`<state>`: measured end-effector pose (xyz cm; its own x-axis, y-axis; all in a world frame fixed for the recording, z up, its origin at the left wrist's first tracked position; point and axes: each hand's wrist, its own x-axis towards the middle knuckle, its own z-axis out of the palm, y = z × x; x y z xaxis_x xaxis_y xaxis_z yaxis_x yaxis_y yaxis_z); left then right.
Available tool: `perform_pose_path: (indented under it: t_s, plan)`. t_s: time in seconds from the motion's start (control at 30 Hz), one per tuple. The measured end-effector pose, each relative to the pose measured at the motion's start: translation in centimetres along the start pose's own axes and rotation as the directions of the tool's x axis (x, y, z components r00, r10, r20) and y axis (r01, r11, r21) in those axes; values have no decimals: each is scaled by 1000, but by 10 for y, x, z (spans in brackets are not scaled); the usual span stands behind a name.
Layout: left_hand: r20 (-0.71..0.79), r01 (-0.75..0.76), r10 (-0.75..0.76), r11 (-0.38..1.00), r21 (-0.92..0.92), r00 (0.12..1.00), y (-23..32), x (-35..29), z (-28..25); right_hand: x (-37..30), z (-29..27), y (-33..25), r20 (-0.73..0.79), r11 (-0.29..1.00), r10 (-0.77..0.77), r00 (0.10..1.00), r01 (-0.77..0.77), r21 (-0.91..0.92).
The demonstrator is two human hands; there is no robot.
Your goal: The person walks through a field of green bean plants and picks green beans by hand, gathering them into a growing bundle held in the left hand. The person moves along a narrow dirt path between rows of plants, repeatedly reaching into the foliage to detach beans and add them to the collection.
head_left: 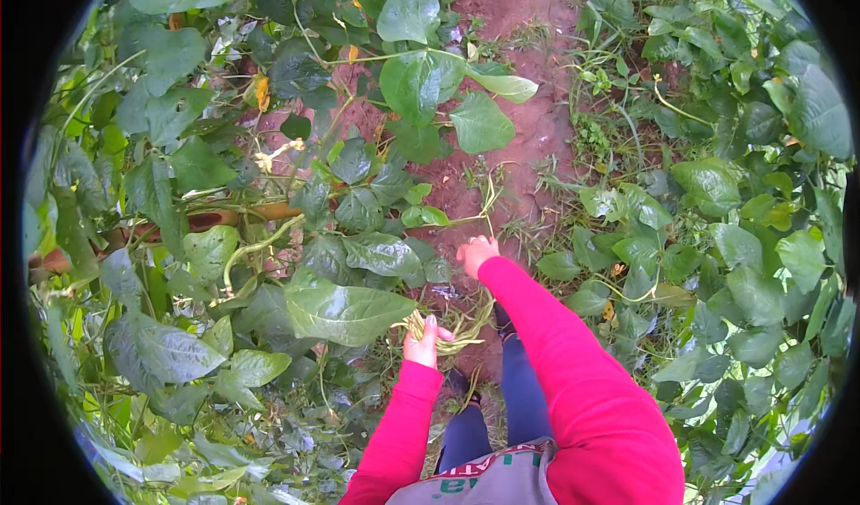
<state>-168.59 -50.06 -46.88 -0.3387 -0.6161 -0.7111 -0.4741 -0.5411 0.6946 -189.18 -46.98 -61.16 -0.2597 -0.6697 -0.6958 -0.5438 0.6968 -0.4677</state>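
Observation:
My left hand (pixel 423 343) grips a bunch of long green bean pods (pixel 459 328) that fans out to the right, low over the soil path. My right hand (pixel 475 253), in a red sleeve, reaches forward into the leaves of the bean plants (pixel 358 254) on the left; its fingers look curled, and whether it holds anything is hidden. A single long pod (pixel 255 247) hangs among the leaves further left.
A reddish-brown soil path (pixel 528 129) runs ahead between two dense rows of broad-leaved vines. The right row (pixel 726 236) crowds the path edge. A brown wooden pole (pixel 215 220) lies across the left row. My dark trousers and shoe (pixel 466 389) stand on the path.

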Motion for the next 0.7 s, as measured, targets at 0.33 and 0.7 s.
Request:
perform_pose_path:
  t_s: [0.33,0.7]
  plan:
    - [-1,5,-5,991,-135,1000,6,6,15,62,-5,0,-519,983,84,851,14,182]
    - [-78,113,-111,993,26,991,-17,-19,-23,-54,29,-21,220,857,-347,912,214,468]
